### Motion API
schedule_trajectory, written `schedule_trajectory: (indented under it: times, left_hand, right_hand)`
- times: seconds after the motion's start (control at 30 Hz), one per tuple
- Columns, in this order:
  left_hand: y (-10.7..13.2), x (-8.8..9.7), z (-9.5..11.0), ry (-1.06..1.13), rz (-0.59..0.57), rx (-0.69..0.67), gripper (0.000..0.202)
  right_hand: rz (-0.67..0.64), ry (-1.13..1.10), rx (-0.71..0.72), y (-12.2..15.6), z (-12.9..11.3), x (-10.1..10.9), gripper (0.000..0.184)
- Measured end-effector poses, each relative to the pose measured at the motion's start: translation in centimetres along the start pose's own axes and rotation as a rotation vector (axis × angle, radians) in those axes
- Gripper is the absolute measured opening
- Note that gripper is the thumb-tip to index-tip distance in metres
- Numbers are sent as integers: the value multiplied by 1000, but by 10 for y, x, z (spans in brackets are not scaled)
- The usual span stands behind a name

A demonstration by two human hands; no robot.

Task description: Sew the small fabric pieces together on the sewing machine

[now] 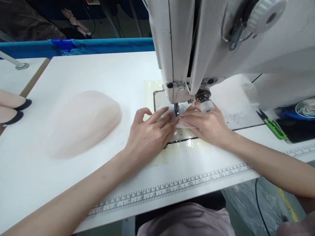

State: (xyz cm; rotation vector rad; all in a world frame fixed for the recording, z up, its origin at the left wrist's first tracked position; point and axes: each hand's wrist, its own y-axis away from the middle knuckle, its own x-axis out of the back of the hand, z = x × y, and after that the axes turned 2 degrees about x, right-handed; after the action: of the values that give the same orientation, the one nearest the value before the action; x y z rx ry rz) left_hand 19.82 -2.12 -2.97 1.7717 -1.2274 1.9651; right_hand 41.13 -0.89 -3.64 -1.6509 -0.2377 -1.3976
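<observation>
A white sewing machine (pixel 221 39) stands over the white table (pixel 98 72). Under its needle and presser foot (pixel 176 111) lies a small pale, sheer fabric piece (pixel 183 124). My left hand (pixel 147 136) rests flat to the left of the needle, its fingertips pressing the fabric piece. To the right of the needle my right hand (pixel 206 126) lies with its fingers on the same piece. Both hands press the fabric down on the needle plate (pixel 159 98); neither hand grips it.
A heap of pale pink sheer fabric (pixel 81 123) lies on the table to the left. Green thread snips (pixel 273 126) lie at the right, by white cables (pixel 306 108). A ruler strip (pixel 172 188) runs along the front edge. Two beige shapes with dark tips (pixel 13 108) show at far left.
</observation>
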Motion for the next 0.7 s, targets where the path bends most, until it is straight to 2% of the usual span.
schedule_trajectory:
  times: [0.23,0.7]
  left_hand:
    - [7,2,5,-30,29,-31,28]
    - [6,3,3,-26,55,-38,24]
  right_hand:
    - [23,39,105,2,-6,7,22]
    - [25,26,86,3,-4,6,22]
